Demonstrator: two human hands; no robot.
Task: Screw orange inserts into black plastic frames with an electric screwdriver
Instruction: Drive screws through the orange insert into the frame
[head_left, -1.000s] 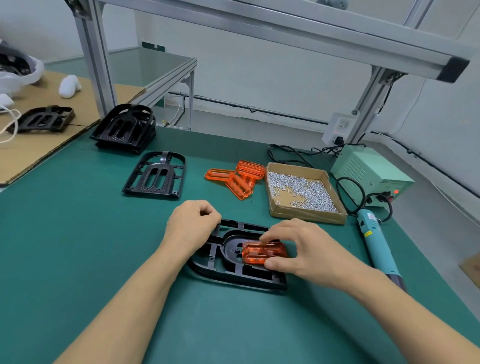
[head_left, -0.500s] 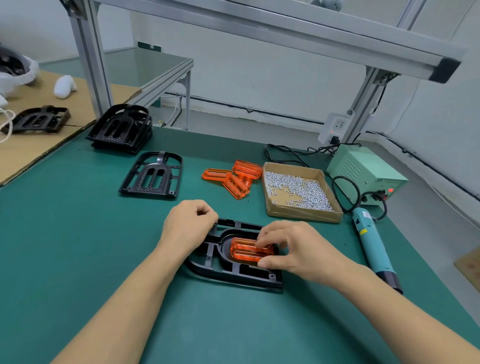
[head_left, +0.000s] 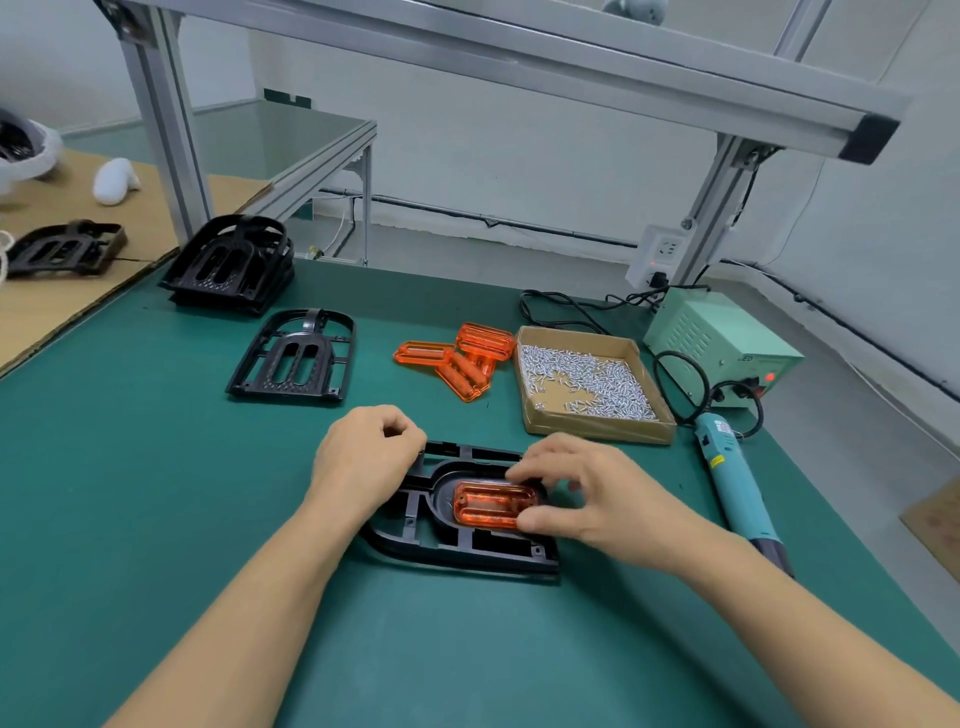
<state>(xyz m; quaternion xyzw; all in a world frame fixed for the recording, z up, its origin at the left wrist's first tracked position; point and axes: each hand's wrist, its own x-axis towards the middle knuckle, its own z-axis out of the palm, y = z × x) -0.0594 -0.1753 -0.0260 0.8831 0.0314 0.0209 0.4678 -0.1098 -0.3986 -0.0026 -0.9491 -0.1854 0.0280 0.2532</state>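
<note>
A black plastic frame (head_left: 447, 540) lies flat on the green mat in front of me. An orange insert (head_left: 488, 503) sits in its oval recess. My right hand (head_left: 587, 493) pinches the insert's right end between thumb and fingers. My left hand (head_left: 363, 457) is curled on the frame's left top edge and holds it down. The teal electric screwdriver (head_left: 732, 478) lies on the mat to the right, untouched. Several spare orange inserts (head_left: 462, 358) lie in a loose pile behind the frame.
A cardboard tray of silver screws (head_left: 587, 382) stands behind my right hand. A green power supply (head_left: 717, 343) with cables sits at the back right. One more black frame (head_left: 293, 358) and a stack of frames (head_left: 228, 265) lie at the back left, by an aluminium post (head_left: 166, 119).
My right hand has shifted the orange insert left and down into the frame's recess. My left hand has stayed on the frame.
</note>
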